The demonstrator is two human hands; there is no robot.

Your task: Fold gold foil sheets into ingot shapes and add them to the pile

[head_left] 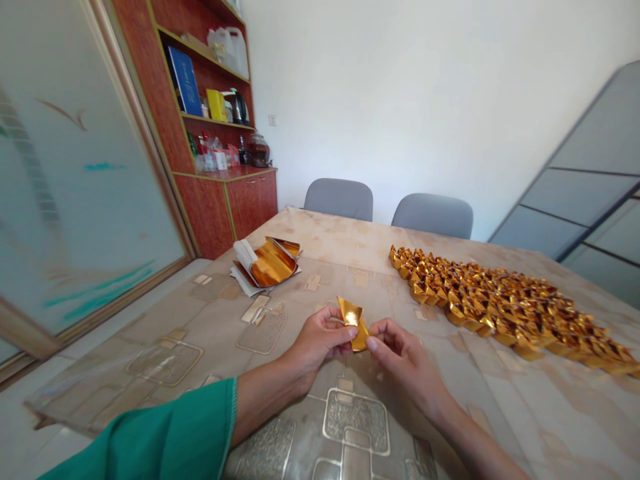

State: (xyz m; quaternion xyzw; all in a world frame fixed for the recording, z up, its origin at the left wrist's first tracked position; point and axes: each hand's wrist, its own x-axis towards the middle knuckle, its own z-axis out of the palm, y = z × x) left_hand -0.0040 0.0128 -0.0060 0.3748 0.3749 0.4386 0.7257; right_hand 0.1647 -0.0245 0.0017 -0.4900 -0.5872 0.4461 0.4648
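Observation:
A small piece of folded gold foil paper (353, 316) is held up over the table between my two hands. My left hand (320, 337) pinches its left side, thumb across the front. At its lower right edge, the thumb and fingers of my right hand (397, 347) grip a folded corner. To the left lies a loose stack of gold foil sheets (273, 261), curled, with white paper showing at the edges. On the right, many folded gold foil pieces (480, 300) stand in close rows.
The table (215, 340) has a patterned cover with a shiny clear layer. Two grey chairs (339, 198) stand along its far side, before a white wall. A red-brown cabinet (215, 207) with bottles and a kettle is at the back left, beside a frosted glass door (90, 180).

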